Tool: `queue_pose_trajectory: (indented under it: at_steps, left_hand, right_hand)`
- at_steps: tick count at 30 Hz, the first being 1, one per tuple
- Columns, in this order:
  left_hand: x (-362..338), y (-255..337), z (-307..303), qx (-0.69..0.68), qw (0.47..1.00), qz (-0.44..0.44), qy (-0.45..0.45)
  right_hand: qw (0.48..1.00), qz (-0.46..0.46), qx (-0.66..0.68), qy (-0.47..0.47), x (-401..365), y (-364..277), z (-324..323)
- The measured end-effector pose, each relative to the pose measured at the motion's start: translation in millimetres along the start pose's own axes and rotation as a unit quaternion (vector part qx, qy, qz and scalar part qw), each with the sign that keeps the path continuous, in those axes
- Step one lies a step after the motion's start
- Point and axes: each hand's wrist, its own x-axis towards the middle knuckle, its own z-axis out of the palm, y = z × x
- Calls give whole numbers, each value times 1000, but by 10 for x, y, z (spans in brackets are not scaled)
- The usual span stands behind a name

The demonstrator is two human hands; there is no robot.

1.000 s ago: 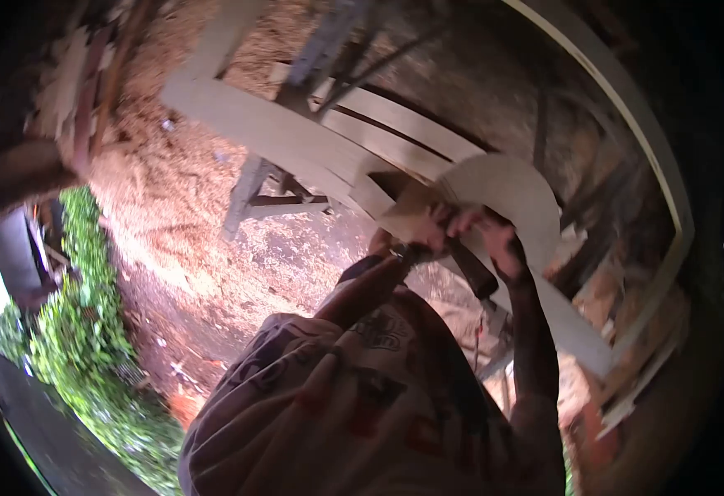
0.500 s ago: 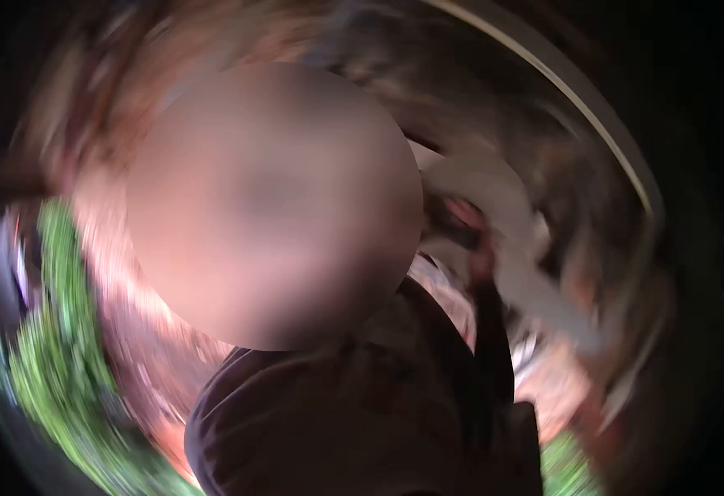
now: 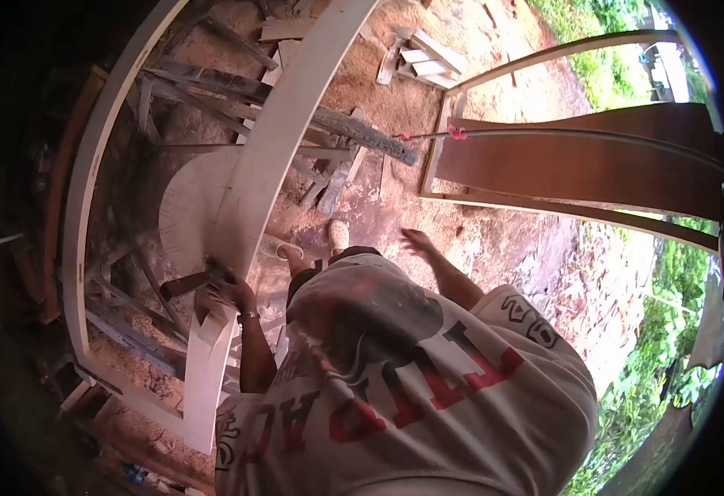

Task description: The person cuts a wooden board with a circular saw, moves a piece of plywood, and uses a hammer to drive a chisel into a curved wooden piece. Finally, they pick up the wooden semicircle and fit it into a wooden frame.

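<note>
At the left of my body, my left hand (image 3: 234, 293) is closed around a dark tool with a brown wooden part (image 3: 186, 284); its kind is not clear. The hand is by the end of a pale board (image 3: 209, 376). Beyond it stands a long pale plank (image 3: 296, 91), running up and to the right. A round-edged pale panel (image 3: 190, 198) with thin lines on it shows behind the tool. On the other side of my body, my right hand (image 3: 415, 242) hangs in the air with its fingers apart, holding nothing.
A pale wooden frame (image 3: 76, 248) curves along the left. Dark timbers (image 3: 213, 83) lie crossed beneath. Offcuts (image 3: 432, 58) lie on the sawdust-covered ground. At the right stands another frame with a brown panel (image 3: 577, 157) and a rod. Green plants (image 3: 668, 322) grow beyond.
The view has swung round sharply, from a blurred picture to a clearer one looking down past my shirt. Both hands now show; before, a smeared hand was near a pale board.
</note>
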Motion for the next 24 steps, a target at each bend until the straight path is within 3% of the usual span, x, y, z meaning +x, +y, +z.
queue_pose_trajectory:
  at_steps: [2, 4, 7, 8, 10, 12, 14, 16, 17, 18, 20, 21, 22, 23, 24]
  left_hand:
    - [-106, 32, -136, -64, 998, 3, -20]
    - [-351, 99, -252, -96, 994, -32, -34]
    - [-789, 99, -260, -83, 989, -115, -43]
    - [-1015, -128, 54, -92, 994, -58, 26]
    - [-1504, -171, 128, -91, 994, -33, 45]
    - [-2069, -381, 346, -104, 992, -74, -10]
    - [-2337, -489, 47, -298, 911, -139, -250]
    - [-2926, -973, 674, -350, 881, 97, -304]
    - [-3186, -1032, 527, -429, 845, 5, -320]
    - [-3439, -960, 345, -509, 795, -86, -318]
    - [-3867, -1057, 79, -415, 861, -85, -281]
    - [-4069, -1092, -39, -407, 871, -159, -224]
    - [-4306, -1140, -183, -394, 873, -231, -171]
    - [-4570, -1217, -339, -410, 851, -299, -136]
    - [-4883, -1322, -485, -426, 825, -357, -102]
  right_hand:
    - [989, 54, -116, 69, -296, 307, -451]
    - [972, 114, -205, 17, -563, 444, -695]
    - [958, 105, -268, -10, -524, 686, -782]
    - [959, 98, -264, -17, -506, 677, -731]
    - [958, 82, -271, -40, -408, 564, -550]
    - [966, 26, -251, -52, -83, 503, -312]
    - [973, -58, -205, -92, -26, 251, 23]
    - [963, -136, -178, -151, -33, -59, 337]
    - [956, -141, -172, -190, -129, -238, 513]
    - [929, -214, -164, -252, -17, -222, 572]
    - [891, -249, -240, -294, 65, -323, 744]
    - [903, -199, -264, -274, 108, -356, 882]
    - [902, -190, -308, -235, 17, -313, 1028]
    - [893, -164, -325, -266, 53, -284, 1135]
    - [876, -153, -399, -225, -27, -174, 1280]
